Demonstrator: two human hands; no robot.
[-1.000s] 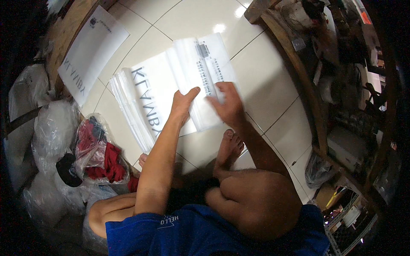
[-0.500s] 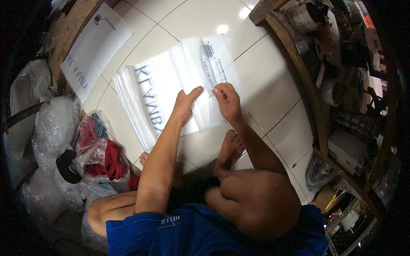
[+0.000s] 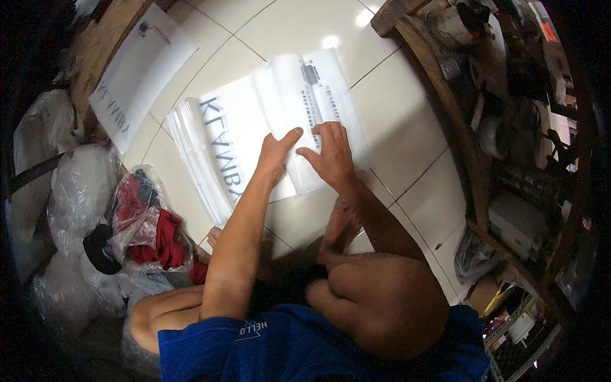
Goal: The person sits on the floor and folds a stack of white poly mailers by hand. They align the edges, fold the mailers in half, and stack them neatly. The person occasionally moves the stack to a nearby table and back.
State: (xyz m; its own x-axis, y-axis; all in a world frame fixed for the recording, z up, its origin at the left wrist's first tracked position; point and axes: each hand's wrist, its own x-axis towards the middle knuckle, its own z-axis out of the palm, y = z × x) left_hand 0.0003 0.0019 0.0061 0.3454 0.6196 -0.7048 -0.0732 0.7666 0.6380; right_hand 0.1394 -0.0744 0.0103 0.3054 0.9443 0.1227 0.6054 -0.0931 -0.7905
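Note:
On the tiled floor before me lies a stack of white translucent plastic bags with dark print, its left edges fanned out in layers. A folded-over band of plastic runs across the middle of the stack. My left hand grips this band from its near left side, thumb stretched over the plastic and the other fingers mostly hidden. Just right of it, my right hand rests on the printed right part with fingers spread and thumb apart, holding nothing.
A single printed plastic bag leans by a wooden frame at the upper left. Clear bags with red cloth and a black cap are at my left. A wooden rack with machine parts stands at the right. My bare foot is near the stack.
My right hand has gone from a pinch on the plastic to spread fingers lying on it, slightly to the left. The left hand stays in place.

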